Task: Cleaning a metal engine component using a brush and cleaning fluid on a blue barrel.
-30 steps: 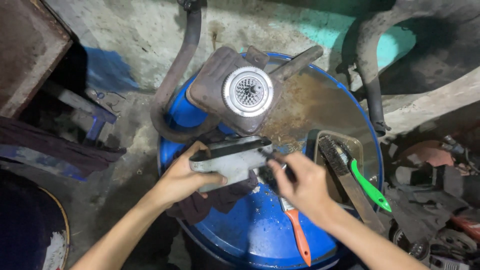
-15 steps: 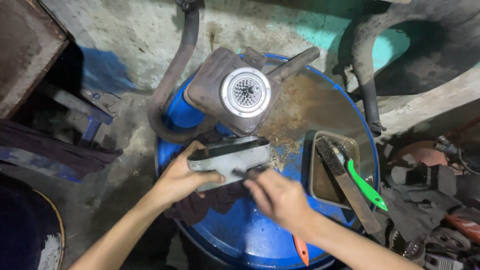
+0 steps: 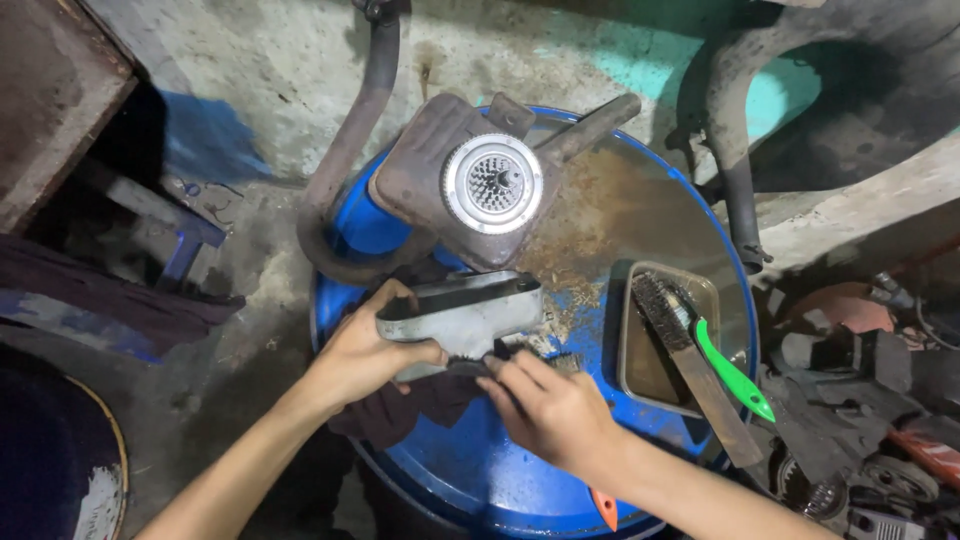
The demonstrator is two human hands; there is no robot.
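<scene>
On top of the blue drum (image 3: 480, 480), the left hand (image 3: 365, 355) gripped the end of a grey metal cover (image 3: 462, 315), fingers curled over its edge. The right hand (image 3: 550, 410), fingers closed, pressed a wire brush (image 3: 560, 362) against the cover's lower side. A rusty muffler (image 3: 470, 190) lay behind the cover; a metal tray (image 3: 650, 380) with brushes sat at the drum's right side.

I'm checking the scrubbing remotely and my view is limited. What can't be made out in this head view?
- Brush: mostly hidden under the right hand; its handle cannot be traced.
- Metal cover: its near face is blocked by the left hand and fingers.
- Orange tool: only a tip shows below the right forearm.
- Tray contents: partly masked by two brushes.
- Drum: cut off by the bottom edge.
</scene>
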